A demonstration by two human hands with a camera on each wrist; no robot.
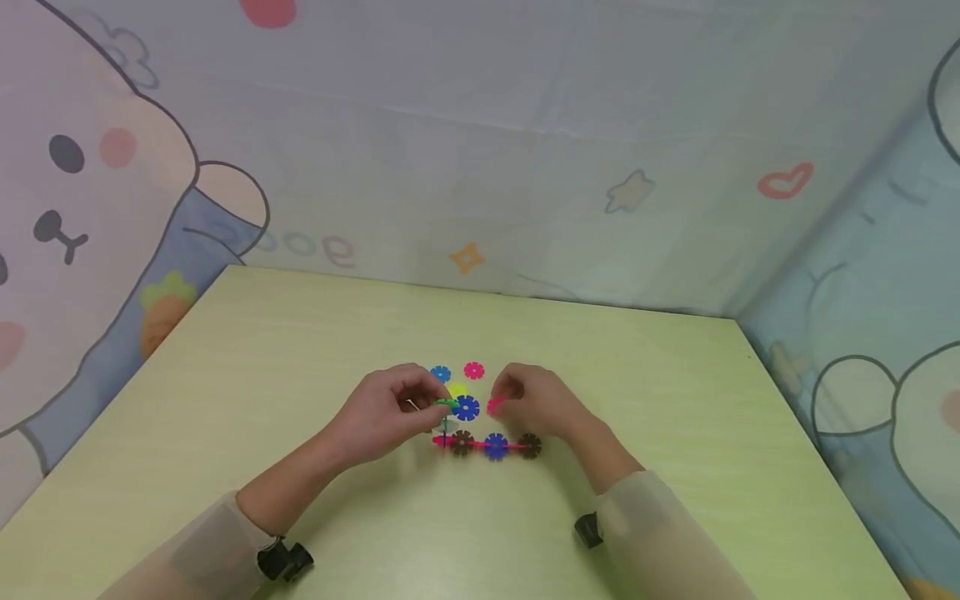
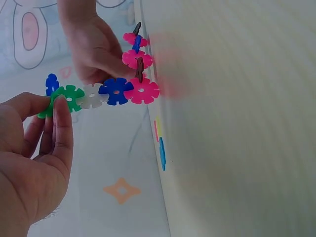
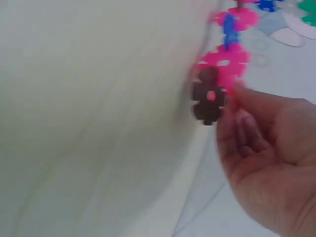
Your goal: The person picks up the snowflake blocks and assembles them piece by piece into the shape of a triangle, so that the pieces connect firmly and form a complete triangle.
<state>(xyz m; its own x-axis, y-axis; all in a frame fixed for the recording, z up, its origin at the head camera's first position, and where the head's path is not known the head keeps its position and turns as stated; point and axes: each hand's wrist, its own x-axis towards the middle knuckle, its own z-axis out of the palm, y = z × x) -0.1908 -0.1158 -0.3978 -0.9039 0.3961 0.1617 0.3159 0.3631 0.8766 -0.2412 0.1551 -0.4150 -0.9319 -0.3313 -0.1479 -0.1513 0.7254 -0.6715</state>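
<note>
left hand [image 1: 393, 414] pinches a green disc [image 2: 76, 101] between thumb and fingers, above the left end of the linked row [image 1: 495, 447]. the right hand [image 1: 538, 402] narrowly pinches a pink piece [image 1: 492, 406] at its fingertips, beyond the row's right half. the row lies nearer the person than both hands and joins pink discs with 3 upright ones, 2 brown and 1 blue; whether it touches the table [image 1: 315, 333] cannot be told. from its left end a blue disc [image 2: 111, 96] and a white disc [image 2: 89, 101] climb to the green one. beyond the row lie a light blue disc [image 1: 440, 370], a yellow disc [image 1: 457, 389] and a loose pink disc [image 1: 468, 370].
</note>
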